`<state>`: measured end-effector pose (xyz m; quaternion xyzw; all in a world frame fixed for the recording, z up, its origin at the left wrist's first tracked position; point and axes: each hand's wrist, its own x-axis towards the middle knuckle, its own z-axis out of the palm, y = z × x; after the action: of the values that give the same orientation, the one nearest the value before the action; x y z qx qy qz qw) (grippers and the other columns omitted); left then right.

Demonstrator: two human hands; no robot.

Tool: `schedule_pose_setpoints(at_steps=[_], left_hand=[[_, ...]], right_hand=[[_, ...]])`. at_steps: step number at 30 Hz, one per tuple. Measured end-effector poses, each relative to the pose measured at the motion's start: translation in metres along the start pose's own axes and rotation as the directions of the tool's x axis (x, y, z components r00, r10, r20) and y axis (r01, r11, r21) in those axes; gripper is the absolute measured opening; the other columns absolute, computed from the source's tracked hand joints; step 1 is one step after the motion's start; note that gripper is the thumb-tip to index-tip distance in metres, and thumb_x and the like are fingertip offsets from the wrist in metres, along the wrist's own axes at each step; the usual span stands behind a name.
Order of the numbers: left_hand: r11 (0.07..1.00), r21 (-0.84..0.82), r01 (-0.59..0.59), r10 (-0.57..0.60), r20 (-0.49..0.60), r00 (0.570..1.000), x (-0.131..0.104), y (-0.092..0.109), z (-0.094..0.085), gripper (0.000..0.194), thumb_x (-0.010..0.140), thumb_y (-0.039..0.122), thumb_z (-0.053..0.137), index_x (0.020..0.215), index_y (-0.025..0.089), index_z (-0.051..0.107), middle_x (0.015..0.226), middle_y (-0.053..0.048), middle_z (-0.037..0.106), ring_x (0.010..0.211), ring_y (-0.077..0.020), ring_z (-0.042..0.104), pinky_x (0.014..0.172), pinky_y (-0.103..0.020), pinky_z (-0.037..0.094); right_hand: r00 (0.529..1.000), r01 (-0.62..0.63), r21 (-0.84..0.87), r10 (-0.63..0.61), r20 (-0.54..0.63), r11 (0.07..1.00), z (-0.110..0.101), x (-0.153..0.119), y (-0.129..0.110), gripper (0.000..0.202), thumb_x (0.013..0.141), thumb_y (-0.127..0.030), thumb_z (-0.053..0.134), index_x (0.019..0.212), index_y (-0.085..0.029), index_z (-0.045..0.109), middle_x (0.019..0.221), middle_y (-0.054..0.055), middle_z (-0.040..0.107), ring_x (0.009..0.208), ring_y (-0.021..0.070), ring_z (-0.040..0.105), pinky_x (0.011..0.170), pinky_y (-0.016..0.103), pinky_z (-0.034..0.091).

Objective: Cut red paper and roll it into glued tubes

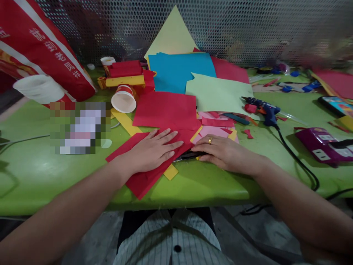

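My left hand (pixel 154 151) lies flat with fingers spread on a sheet of red paper (pixel 139 184) near the table's front edge. To its right, my right hand (pixel 220 151), with a ring on one finger, has its fingers bent around the end of a slim black tool (pixel 190 156). The tool's kind is unclear, since fingers and red paper cover part of it. Another red sheet (pixel 165 110) lies just beyond my left hand. A yellow strip (pixel 171 172) sticks out from under the red paper, and pink paper scraps (pixel 213 131) lie behind my right hand.
Blue paper (pixel 176 73) and pale green paper (pixel 223 92) lie farther back. A glue gun (pixel 268 110) and purple power strip (pixel 317 145) are on the right, with cords trailing. Paper cups (pixel 124 99), a blurred phone-like object (pixel 82 129) and a red bag (pixel 55 48) occupy the left.
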<state>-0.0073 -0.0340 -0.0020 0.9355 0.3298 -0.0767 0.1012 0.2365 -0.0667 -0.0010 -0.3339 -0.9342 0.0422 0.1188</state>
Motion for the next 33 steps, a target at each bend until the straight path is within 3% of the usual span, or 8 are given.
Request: schedule_pose_setpoints(at_steps=[10,16,23,33], left_hand=[[1.000,0.001,-0.017,0.017,-0.069,0.997,0.004,-0.001,0.007,0.046,0.096,0.037,0.020,0.141,0.032,0.027,0.152,0.000,0.017,0.140,-0.0208,0.011,0.111,-0.045,0.007],[1.000,0.025,0.012,-0.009,-0.124,0.992,-0.004,0.000,-0.001,0.045,0.095,0.038,0.024,0.139,0.033,0.030,0.153,-0.002,0.015,0.140,-0.0221,0.010,0.111,-0.046,0.008],[1.000,-0.007,-0.019,0.019,-0.024,1.000,-0.006,-0.002,-0.001,0.045,0.096,0.035,0.025,0.140,0.031,0.029,0.153,-0.001,0.014,0.140,-0.0202,0.009,0.112,-0.042,0.009],[1.000,0.000,-0.013,0.013,-0.018,1.000,-0.004,-0.001,0.001,0.046,0.096,0.036,0.022,0.141,0.032,0.026,0.153,0.000,0.012,0.140,-0.0192,0.009,0.112,-0.041,0.008]], right_hand=[[1.000,0.030,-0.019,-0.030,-0.007,0.999,0.003,0.004,0.000,0.026,0.089,-0.025,0.046,0.104,-0.015,0.064,0.099,0.010,0.067,0.092,0.0195,0.062,0.081,0.033,0.051],[0.999,0.036,-0.013,-0.036,-0.031,0.999,0.005,0.002,0.002,0.027,0.089,-0.028,0.045,0.104,-0.016,0.065,0.100,0.010,0.068,0.093,0.0198,0.062,0.081,0.033,0.052],[0.998,0.040,-0.015,-0.040,-0.040,0.999,0.005,0.003,0.002,0.027,0.089,-0.026,0.045,0.102,-0.014,0.066,0.098,0.010,0.068,0.091,0.0203,0.062,0.079,0.034,0.053],[0.999,0.041,0.019,-0.041,-0.003,0.999,0.001,0.002,0.001,0.026,0.089,-0.024,0.045,0.103,-0.016,0.065,0.099,0.010,0.068,0.093,0.0194,0.062,0.080,0.034,0.052]])
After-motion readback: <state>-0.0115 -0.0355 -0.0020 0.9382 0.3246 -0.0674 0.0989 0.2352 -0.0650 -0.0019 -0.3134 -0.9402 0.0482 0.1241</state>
